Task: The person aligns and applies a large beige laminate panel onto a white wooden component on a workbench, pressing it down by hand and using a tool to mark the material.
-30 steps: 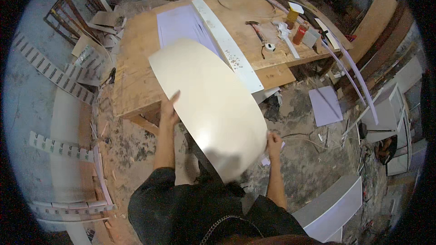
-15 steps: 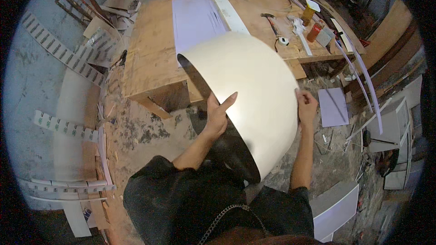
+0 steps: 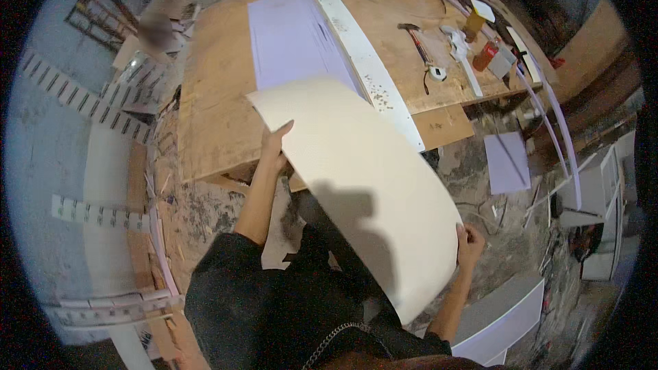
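A large cream-white flexible sheet [image 3: 363, 178], gently curved, spans the space between my hands in front of the table. My left hand [image 3: 274, 145] is closed on its left edge near the far corner, thumb on top. My right hand [image 3: 470, 244] pinches the sheet's right edge, lower down and nearer to me. The far end of the sheet lies over the near part of a lilac sheet [image 3: 284, 34] on the table. A shadow falls across the sheet's lower half. The fingers under the sheet are hidden.
On the wooden table [image 3: 216, 89] lie a long white strip [image 3: 370, 68] with dark specks, a hammer [image 3: 414, 40], a tape measure [image 3: 436, 74] and a red bottle [image 3: 485, 56]. Bent lilac strips [image 3: 558, 127] overhang its right side. A lilac panel [image 3: 507, 163] rests on the littered floor.
The sheet has flattened from a tight bend to a gentle curve. My left hand has moved forward and left, my right hand back toward me, both still holding its edges.
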The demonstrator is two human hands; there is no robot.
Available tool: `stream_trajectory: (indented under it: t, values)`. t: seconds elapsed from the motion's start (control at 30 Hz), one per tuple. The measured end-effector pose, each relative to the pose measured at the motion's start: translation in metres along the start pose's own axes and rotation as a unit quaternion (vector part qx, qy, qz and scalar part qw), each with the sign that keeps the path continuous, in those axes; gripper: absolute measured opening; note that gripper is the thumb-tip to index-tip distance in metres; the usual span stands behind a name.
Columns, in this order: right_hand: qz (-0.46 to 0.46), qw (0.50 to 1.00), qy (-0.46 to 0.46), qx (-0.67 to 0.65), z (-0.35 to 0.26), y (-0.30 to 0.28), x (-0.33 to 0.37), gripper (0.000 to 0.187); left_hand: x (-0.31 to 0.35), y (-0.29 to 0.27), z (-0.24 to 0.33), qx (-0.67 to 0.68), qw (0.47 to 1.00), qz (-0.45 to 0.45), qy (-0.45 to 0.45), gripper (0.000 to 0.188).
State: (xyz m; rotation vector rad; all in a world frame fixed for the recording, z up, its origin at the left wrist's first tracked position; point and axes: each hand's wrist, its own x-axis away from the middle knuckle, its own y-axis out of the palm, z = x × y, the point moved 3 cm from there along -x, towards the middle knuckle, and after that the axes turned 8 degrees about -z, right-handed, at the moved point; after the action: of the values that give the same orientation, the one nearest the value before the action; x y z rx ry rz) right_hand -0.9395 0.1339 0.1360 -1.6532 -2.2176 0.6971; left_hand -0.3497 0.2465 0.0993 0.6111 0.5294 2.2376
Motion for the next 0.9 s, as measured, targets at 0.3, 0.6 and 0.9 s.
stream_trajectory:
  t: [0.3,0.6,0.9]
  values:
    - [-0.085,0.971,0.222,0.015,-0.015,0.067,0.046,0.021,-0.001,-0.022,-0.002,-0.081,0.994,0.025,-0.068,0.065]
    - [-0.045,0.972,0.215,0.086,0.039,0.142,0.09,0.041,-0.082,-0.081,-0.05,-0.144,0.983,-0.086,-0.076,0.073]
    - [0.051,0.994,0.092,0.006,0.07,0.168,0.081,0.032,-0.118,-0.061,-0.055,-0.541,0.804,0.11,0.219,0.1]
